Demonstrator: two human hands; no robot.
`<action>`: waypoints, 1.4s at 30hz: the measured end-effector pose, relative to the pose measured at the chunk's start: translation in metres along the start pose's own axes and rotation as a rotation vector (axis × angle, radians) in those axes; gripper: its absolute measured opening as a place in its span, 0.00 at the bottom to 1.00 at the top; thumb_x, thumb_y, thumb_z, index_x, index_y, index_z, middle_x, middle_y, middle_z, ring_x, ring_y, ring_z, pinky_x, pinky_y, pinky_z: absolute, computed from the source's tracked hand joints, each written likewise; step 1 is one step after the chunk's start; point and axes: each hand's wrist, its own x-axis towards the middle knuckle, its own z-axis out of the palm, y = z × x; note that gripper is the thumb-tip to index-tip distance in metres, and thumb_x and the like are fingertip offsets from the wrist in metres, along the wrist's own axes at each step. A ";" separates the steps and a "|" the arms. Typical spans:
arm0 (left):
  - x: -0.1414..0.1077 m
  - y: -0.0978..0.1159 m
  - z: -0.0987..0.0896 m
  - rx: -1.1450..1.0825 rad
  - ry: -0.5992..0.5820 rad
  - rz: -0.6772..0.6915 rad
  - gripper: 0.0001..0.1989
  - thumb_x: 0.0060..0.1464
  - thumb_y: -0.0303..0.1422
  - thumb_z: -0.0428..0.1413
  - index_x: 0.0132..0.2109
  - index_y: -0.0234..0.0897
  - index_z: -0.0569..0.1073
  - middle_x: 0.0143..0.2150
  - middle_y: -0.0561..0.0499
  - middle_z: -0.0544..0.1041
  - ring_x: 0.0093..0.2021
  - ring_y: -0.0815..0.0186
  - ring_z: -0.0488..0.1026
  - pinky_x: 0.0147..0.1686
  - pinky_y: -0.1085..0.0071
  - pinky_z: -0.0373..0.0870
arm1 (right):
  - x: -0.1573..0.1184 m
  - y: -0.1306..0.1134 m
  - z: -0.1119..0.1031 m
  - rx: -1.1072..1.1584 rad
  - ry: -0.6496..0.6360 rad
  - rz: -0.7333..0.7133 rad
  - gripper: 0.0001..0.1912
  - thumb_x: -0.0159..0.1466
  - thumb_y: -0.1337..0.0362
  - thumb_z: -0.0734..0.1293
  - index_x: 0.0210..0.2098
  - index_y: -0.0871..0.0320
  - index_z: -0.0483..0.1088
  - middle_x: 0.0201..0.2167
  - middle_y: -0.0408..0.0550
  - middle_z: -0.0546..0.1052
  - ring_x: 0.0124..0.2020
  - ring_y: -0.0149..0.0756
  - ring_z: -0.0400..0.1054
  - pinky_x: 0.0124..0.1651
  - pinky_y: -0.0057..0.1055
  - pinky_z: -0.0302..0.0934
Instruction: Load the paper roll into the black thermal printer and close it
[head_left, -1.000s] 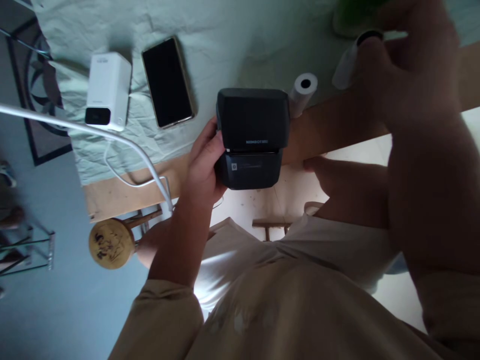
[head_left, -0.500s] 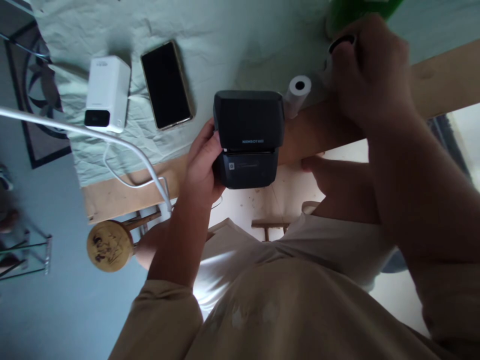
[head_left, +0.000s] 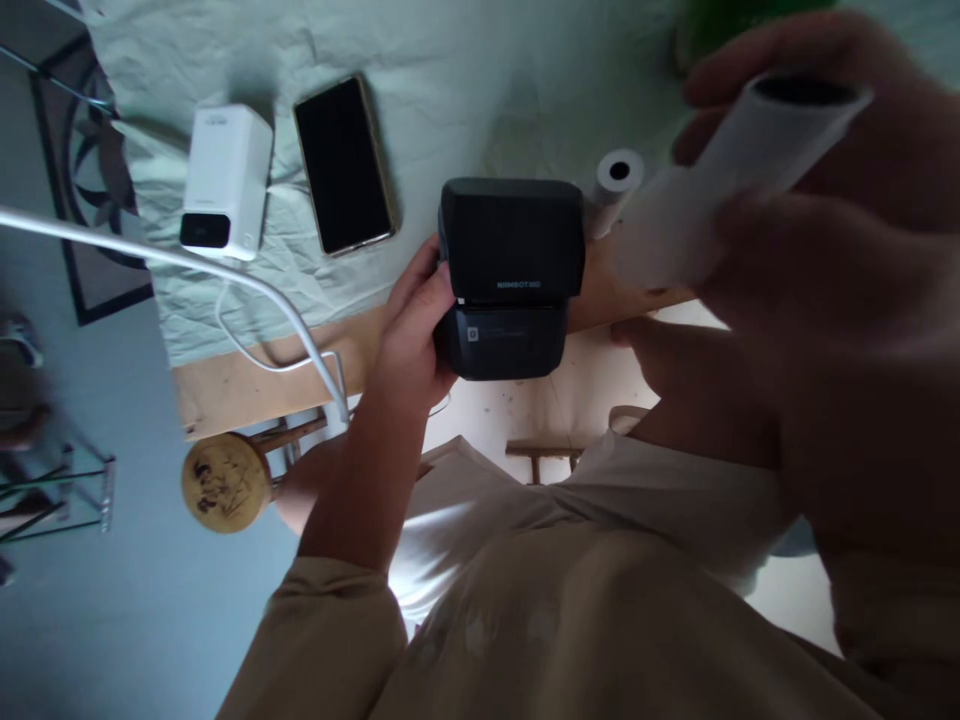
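Observation:
A black label printer (head_left: 511, 240) is gripped at its left side by my left hand (head_left: 416, 325), the thumb on its edge, above the table's front edge. My right hand (head_left: 840, 230) is raised at the right, blurred, with its fingers around a white paper roll (head_left: 772, 140). The roll's dark hollow end faces up, and a loose strip of its paper hangs toward the left. Just right of the printer, a smaller white roll (head_left: 619, 172) stands on the table. A black phone (head_left: 345, 165) and a white power bank (head_left: 227, 180) lie to the left on the cloth.
A pale green cloth (head_left: 465, 80) covers the table, with a bare wooden front edge (head_left: 247, 390). A white cable (head_left: 247, 280) crosses at the left. Something green (head_left: 720, 25) stands at the upper right. A round wooden stool (head_left: 225, 482) is below the table's left end.
My right hand has risen closer to the camera, lifting the white paper roll off the table area, and its loose paper now shows. The printer and other things appear slightly farther right in view.

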 end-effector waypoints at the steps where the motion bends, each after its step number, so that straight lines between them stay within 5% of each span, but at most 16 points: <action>1: 0.000 0.000 0.000 -0.007 0.006 -0.009 0.09 0.58 0.40 0.60 0.38 0.39 0.75 0.35 0.52 0.76 0.48 0.62 0.78 0.47 0.69 0.77 | -0.005 -0.002 0.006 0.111 -0.044 0.023 0.24 0.57 0.60 0.69 0.54 0.47 0.70 0.43 0.44 0.71 0.40 0.29 0.71 0.38 0.28 0.70; 5: -0.001 0.001 0.005 -0.070 0.002 -0.052 0.11 0.58 0.42 0.59 0.43 0.40 0.76 0.41 0.52 0.79 0.53 0.60 0.77 0.53 0.65 0.76 | -0.012 -0.004 0.021 0.457 -0.100 0.160 0.23 0.62 0.74 0.56 0.52 0.50 0.68 0.41 0.42 0.74 0.41 0.27 0.73 0.37 0.27 0.73; 7: -0.002 0.002 0.008 -0.100 0.001 -0.053 0.12 0.59 0.42 0.60 0.45 0.40 0.76 0.43 0.52 0.80 0.55 0.59 0.75 0.55 0.65 0.75 | -0.013 -0.004 0.022 0.520 -0.133 0.230 0.20 0.66 0.70 0.53 0.51 0.50 0.68 0.40 0.42 0.74 0.38 0.26 0.73 0.34 0.25 0.72; 9: -0.002 0.002 0.009 -0.118 0.008 -0.039 0.12 0.60 0.41 0.59 0.46 0.40 0.76 0.42 0.53 0.80 0.53 0.61 0.76 0.56 0.65 0.74 | -0.015 -0.005 0.023 0.429 -0.198 0.223 0.16 0.67 0.61 0.61 0.53 0.49 0.68 0.40 0.43 0.73 0.38 0.26 0.72 0.35 0.25 0.71; 12: -0.002 0.001 0.008 -0.136 -0.015 -0.069 0.11 0.60 0.41 0.58 0.44 0.40 0.75 0.41 0.54 0.79 0.47 0.66 0.77 0.56 0.67 0.74 | -0.018 -0.006 0.023 0.041 -0.279 0.018 0.23 0.60 0.60 0.70 0.55 0.48 0.67 0.40 0.41 0.71 0.40 0.23 0.70 0.43 0.23 0.72; 17: -0.004 0.004 0.010 -0.086 -0.042 -0.031 0.09 0.59 0.42 0.59 0.42 0.42 0.75 0.36 0.52 0.77 0.48 0.62 0.77 0.46 0.66 0.75 | -0.020 -0.003 0.034 -0.401 -0.309 -0.408 0.20 0.65 0.63 0.64 0.57 0.52 0.66 0.43 0.41 0.73 0.39 0.17 0.69 0.42 0.17 0.71; 23: -0.004 0.002 0.013 -0.148 0.008 -0.047 0.10 0.59 0.40 0.58 0.42 0.39 0.76 0.33 0.54 0.76 0.34 0.70 0.74 0.37 0.72 0.71 | -0.015 0.000 0.041 -0.555 -0.133 -0.568 0.16 0.63 0.66 0.65 0.50 0.62 0.66 0.44 0.38 0.76 0.42 0.16 0.72 0.43 0.14 0.68; 27: -0.001 -0.001 0.007 -0.128 -0.034 -0.008 0.09 0.58 0.39 0.60 0.39 0.37 0.76 0.39 0.53 0.78 0.42 0.68 0.76 0.45 0.72 0.71 | -0.004 0.004 0.038 -0.593 -0.017 -0.606 0.19 0.68 0.65 0.59 0.57 0.58 0.65 0.54 0.40 0.72 0.56 0.23 0.69 0.61 0.22 0.67; 30: -0.001 -0.001 0.005 -0.144 -0.105 0.014 0.11 0.59 0.39 0.59 0.43 0.37 0.78 0.45 0.52 0.79 0.48 0.67 0.76 0.52 0.72 0.71 | 0.005 0.011 0.039 -0.641 0.086 -0.668 0.20 0.69 0.62 0.57 0.58 0.56 0.67 0.51 0.45 0.71 0.56 0.28 0.67 0.61 0.29 0.66; 36: 0.000 -0.004 0.004 -0.187 -0.136 -0.030 0.12 0.59 0.39 0.58 0.46 0.39 0.79 0.45 0.53 0.80 0.49 0.66 0.75 0.52 0.70 0.73 | 0.010 0.016 0.052 -0.833 0.025 -0.457 0.16 0.68 0.61 0.59 0.53 0.50 0.68 0.45 0.43 0.74 0.44 0.31 0.68 0.47 0.31 0.64; 39: 0.003 -0.008 0.002 -0.180 -0.128 0.006 0.11 0.58 0.38 0.59 0.45 0.39 0.80 0.45 0.53 0.80 0.47 0.66 0.74 0.51 0.72 0.73 | 0.012 0.017 0.053 -0.823 -0.077 -0.297 0.13 0.69 0.56 0.57 0.43 0.55 0.69 0.44 0.43 0.75 0.41 0.32 0.68 0.49 0.36 0.61; 42: 0.005 -0.011 0.000 -0.197 -0.148 0.032 0.11 0.57 0.37 0.59 0.44 0.38 0.80 0.43 0.52 0.79 0.45 0.67 0.74 0.50 0.71 0.73 | 0.010 0.019 0.052 -0.770 -0.070 -0.347 0.18 0.70 0.51 0.57 0.36 0.58 0.68 0.46 0.43 0.75 0.46 0.33 0.68 0.52 0.37 0.57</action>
